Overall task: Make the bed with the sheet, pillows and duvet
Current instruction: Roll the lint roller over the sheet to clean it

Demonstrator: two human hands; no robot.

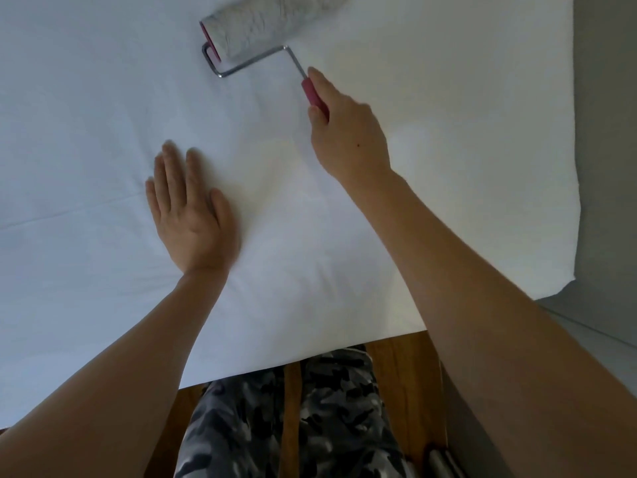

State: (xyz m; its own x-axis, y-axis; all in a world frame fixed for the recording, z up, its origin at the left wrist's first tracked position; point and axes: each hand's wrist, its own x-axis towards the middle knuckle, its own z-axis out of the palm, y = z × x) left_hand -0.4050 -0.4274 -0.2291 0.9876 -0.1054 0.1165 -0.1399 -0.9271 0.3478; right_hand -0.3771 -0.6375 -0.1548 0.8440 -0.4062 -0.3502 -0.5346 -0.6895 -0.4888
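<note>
Across the middle of the frame we're smoothing the white cotton sheet point(103, 98), which is covering the bed almost edge to edge. Our right hand point(348, 129) is gripping the red handle of a grey fluffy roller point(269, 25) at top centre, while our left hand point(189, 208) is pressing flat, fingers straight. We're judging long, even strokes best, the palm anchoring the fabric.
</note>
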